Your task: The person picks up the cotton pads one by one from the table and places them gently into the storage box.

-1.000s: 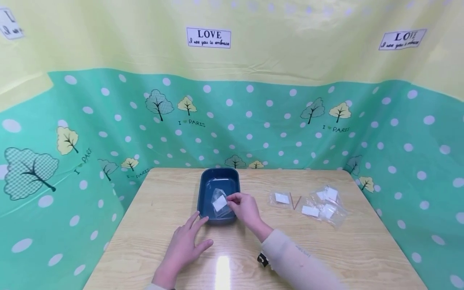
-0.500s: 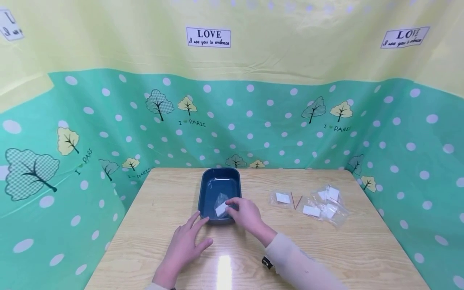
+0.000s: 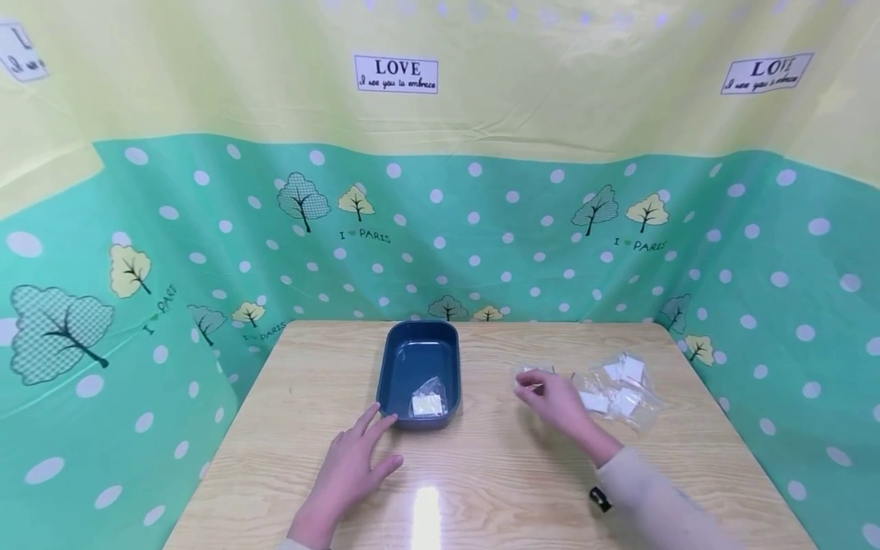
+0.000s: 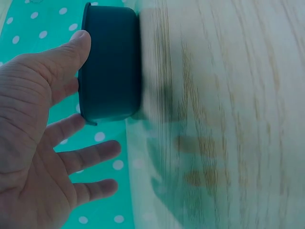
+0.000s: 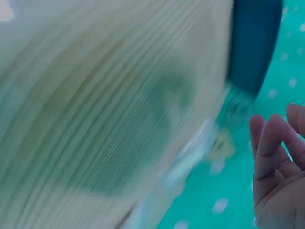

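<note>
A dark blue rectangular tray (image 3: 415,367) stands on the table, with a small clear plastic bag (image 3: 429,401) holding a white piece lying near its front right corner. My left hand (image 3: 354,462) touches the tray's near left corner; the left wrist view shows this hand (image 4: 43,138) with fingers spread at the tray rim (image 4: 86,62). Farther right, my right hand (image 3: 557,401) is over another clear bag (image 3: 524,370), largely covering it. In the right wrist view the right hand (image 5: 279,167) has bent, parted fingers and nothing visible between them; a blurred bag (image 5: 186,160) lies nearby.
Several more clear bags with white pieces (image 3: 629,397) lie overlapping to the right of my right hand. A pale wooden table (image 3: 495,473) carries everything. Green and yellow patterned curtain (image 3: 474,229) hangs around its back and sides.
My right hand has let go of the bag in the tray and moved right to the bags on the table. The released bag now lies in the tray. My left hand has stayed put.
</note>
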A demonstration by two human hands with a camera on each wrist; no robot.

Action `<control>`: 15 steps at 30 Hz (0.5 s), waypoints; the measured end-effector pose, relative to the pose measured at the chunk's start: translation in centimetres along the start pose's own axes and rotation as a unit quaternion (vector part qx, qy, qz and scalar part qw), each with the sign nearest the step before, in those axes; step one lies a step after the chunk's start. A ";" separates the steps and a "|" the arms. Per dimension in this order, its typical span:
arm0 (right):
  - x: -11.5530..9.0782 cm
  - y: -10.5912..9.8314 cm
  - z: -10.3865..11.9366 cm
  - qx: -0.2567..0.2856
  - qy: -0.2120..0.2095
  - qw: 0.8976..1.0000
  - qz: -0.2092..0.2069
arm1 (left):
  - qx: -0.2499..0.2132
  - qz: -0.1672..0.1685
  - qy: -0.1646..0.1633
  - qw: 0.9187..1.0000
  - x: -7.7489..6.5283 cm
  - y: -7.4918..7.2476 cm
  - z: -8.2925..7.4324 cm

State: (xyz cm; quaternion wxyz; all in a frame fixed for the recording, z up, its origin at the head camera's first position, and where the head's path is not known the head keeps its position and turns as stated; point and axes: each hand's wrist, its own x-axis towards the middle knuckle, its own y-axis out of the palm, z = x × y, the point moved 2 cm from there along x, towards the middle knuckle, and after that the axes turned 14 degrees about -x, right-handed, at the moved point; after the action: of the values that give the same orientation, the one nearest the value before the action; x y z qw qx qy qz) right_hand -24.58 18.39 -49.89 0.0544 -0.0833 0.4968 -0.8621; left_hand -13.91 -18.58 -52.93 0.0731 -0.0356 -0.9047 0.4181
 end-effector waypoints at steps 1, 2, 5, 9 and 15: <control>0.2 -0.6 -1.3 -0.015 0.007 1.000 -0.002 | 0.000 0.001 -0.002 1.000 0.1 0.0 0.0; 0.3 -1.1 -2.6 -0.029 0.017 0.999 -0.003 | 0.001 0.002 -0.002 1.000 0.1 0.1 0.0; 0.8 -2.6 -5.5 -0.066 0.033 0.997 -0.003 | 0.002 0.000 -0.002 1.000 0.2 0.0 0.0; 1.3 -3.9 -7.8 -0.099 0.046 0.994 0.006 | -0.003 0.000 -0.003 1.000 0.2 -0.1 0.0; 2.1 -4.0 -8.8 -0.142 0.045 0.988 0.040 | -0.007 0.001 -0.003 1.000 0.1 0.0 0.1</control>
State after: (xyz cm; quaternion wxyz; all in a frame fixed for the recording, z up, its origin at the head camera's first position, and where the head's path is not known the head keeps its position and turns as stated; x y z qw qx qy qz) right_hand -28.43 27.48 -50.57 0.0542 -0.0315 0.6194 -0.7826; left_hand -14.02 -18.63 -52.97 0.0696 -0.0356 -0.9078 0.4121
